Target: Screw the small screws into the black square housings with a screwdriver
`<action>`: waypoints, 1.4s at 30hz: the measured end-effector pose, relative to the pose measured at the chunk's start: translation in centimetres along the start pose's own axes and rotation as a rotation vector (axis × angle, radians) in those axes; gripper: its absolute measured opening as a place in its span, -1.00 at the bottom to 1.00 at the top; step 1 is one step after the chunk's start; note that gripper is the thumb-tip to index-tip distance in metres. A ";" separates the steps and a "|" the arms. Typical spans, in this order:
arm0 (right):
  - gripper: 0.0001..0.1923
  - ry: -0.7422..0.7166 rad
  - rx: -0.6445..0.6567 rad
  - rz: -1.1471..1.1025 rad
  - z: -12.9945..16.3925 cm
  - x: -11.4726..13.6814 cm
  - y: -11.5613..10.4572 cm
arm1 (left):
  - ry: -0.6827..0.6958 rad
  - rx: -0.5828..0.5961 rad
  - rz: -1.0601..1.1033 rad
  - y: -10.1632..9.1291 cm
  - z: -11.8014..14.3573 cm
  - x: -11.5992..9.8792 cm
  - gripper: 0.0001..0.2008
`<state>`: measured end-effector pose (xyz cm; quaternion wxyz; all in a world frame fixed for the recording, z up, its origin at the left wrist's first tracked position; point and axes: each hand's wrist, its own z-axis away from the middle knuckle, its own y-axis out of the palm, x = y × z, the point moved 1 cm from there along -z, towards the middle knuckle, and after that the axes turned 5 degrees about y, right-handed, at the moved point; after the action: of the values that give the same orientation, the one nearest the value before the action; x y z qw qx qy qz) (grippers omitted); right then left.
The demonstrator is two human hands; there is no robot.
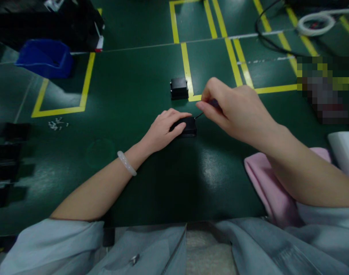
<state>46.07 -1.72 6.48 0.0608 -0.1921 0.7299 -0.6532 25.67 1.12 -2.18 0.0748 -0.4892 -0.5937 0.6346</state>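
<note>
My left hand (167, 128) is closed over a small black box (188, 128) on the green work table, its thumb and fingers on the top and near side. The right end of the box shows; my fingers cover the rest. My right hand (230, 107) grips a screwdriver (199, 115) with a thin dark shaft, its handle mostly hidden in the palm. The shaft slants down to the box's far right corner, where its tip meets a small fitting. Just beyond my hands sits a second black box (179, 88) with bright bits along its sides.
Loose small screws (57, 124) lie to the left, below a blue bin (45, 57). Several black parts (8, 160) line the left edge. A pink cloth (266, 179) lies under my right forearm, beside a white object (344, 149). Coiled white cable (314, 23) is at the far right.
</note>
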 end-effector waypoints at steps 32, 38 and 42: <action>-0.70 -0.024 0.005 -0.078 -0.2 0.1 0.0 | 0.006 -0.006 0.004 0.0 0.0 0.0 -0.61; -0.70 -0.023 -0.017 -0.053 -0.1 0.1 -0.1 | -0.003 0.002 0.004 0.0 0.0 0.1 -0.61; -0.72 -0.013 -0.014 -0.116 -0.1 0.1 -0.1 | -0.007 0.006 0.005 0.0 0.0 0.0 -0.61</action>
<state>45.99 -1.70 6.60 0.0261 -0.2387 0.7218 -0.6491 25.63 1.15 -2.20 0.0727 -0.4881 -0.5909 0.6382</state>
